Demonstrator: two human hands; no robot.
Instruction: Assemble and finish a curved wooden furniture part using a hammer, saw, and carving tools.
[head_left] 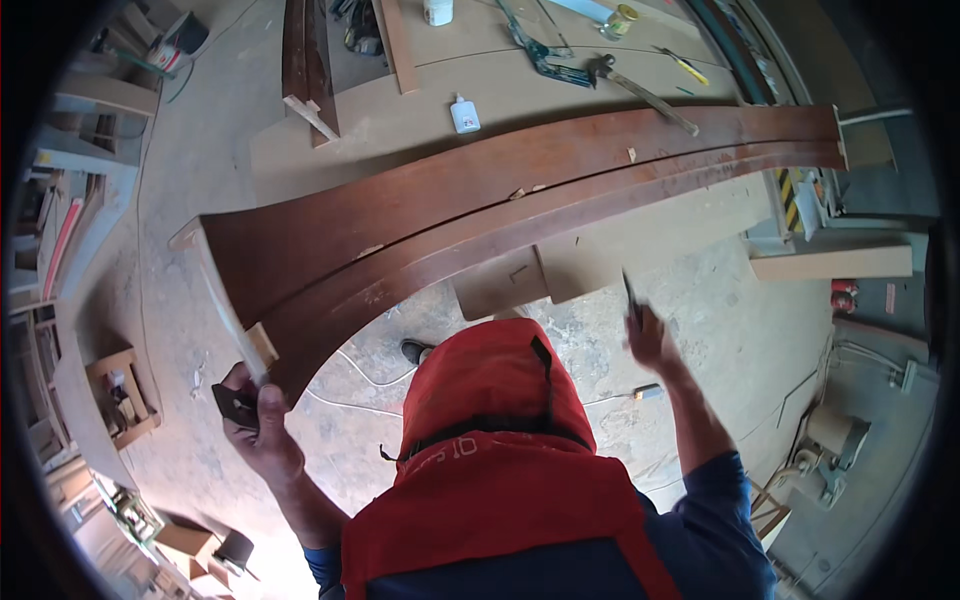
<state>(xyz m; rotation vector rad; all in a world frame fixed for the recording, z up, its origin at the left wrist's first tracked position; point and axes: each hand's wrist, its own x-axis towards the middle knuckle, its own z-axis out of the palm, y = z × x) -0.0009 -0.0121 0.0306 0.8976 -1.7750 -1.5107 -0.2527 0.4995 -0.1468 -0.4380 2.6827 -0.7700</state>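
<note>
Left hand (260, 428) clasps a dark block (232, 404); right hand (650, 338) clenches a slender tool (630, 291).

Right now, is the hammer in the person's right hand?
No, the hammer lies apart from the right hand, which holds a thin dark tool.

The person shows one left hand (264, 432), one right hand (652, 342); one dark block (234, 404), one pointed tool (630, 292), one curved panel (420, 200), one hammer (642, 96).

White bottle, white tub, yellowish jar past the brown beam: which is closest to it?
The white bottle, just past the brown beam; the white tub and yellowish jar are both farther off.
</note>
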